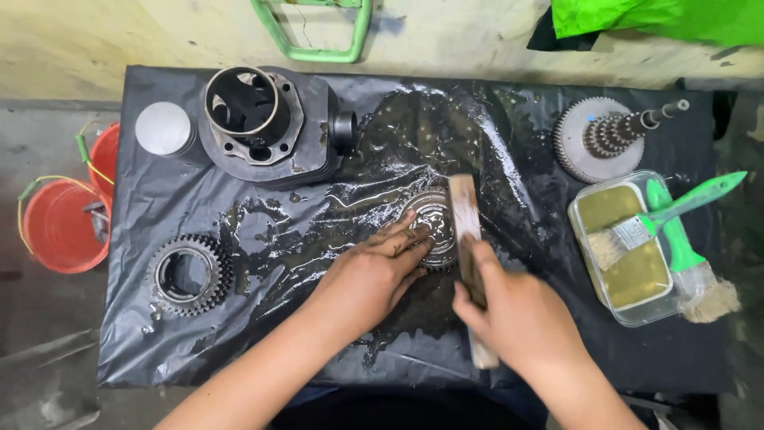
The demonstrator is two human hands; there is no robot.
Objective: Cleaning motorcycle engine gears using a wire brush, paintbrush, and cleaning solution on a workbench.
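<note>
The left hand (368, 279) is lying open, its oily fingers (410, 239) pressing flat on a round, wet metal gear disc (431, 224) on the black plastic sheet (239, 350). The right hand (517, 318) is closing around a wooden-handled brush (466, 231), laying it along the disc's right edge, just beside the left fingertips. Right of that hand a clear rectangular tub of yellowish liquid (629, 259) is holding two green-handled paintbrushes (676, 209). Well left of the left hand a toothed steel ring gear (189, 275) is lying.

On black plastic sheet (557, 350): engine cylinder (267, 127), piston (164, 128), ring gear (189, 274), gear shaft (609, 135), tray with green brushes (633, 267); beside, red buckets (64, 227).
</note>
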